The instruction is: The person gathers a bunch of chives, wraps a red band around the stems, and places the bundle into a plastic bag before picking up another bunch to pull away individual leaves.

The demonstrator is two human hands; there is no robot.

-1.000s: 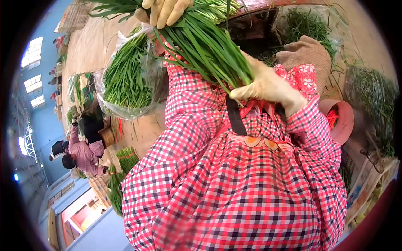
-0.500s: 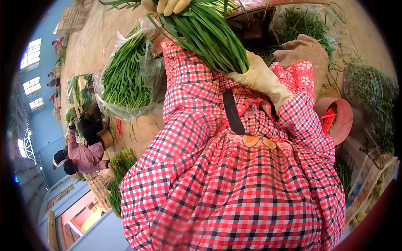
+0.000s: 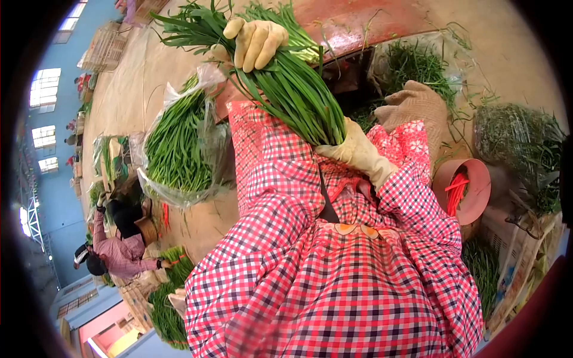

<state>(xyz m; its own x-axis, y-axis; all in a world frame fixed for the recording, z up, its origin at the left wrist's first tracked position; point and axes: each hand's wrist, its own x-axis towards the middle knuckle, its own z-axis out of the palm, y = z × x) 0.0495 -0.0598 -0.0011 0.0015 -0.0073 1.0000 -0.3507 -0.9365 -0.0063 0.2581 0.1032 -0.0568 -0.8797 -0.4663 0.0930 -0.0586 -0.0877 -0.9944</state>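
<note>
A thick bunch of garlic chives (image 3: 298,89), with long flat green leaves, slants across the upper middle of the head view above my lap. My left hand (image 3: 258,45), in a cream glove, is closed around its upper-left part with the fingers over the leaves. At the lower-right end my right hand (image 3: 358,152), gloved too, wraps round the bunch; some of its fingers are hidden behind it. More chives with pale stems (image 3: 280,27) lie just beyond my left hand on a reddish surface (image 3: 376,21).
A clear plastic bag of chives (image 3: 179,143) stands at left. On the right are a pink tub (image 3: 477,194) with red strips (image 3: 457,191), brown sacking (image 3: 421,110) and plastic-wrapped greens (image 3: 519,143). A co-worker (image 3: 119,250) sits at far left, touching bundled greens (image 3: 176,265).
The bunch and both my hands sit lower in view, and my left hand shows more fully. Both hands keep their hold. The co-worker's arm reaches further onto the greens.
</note>
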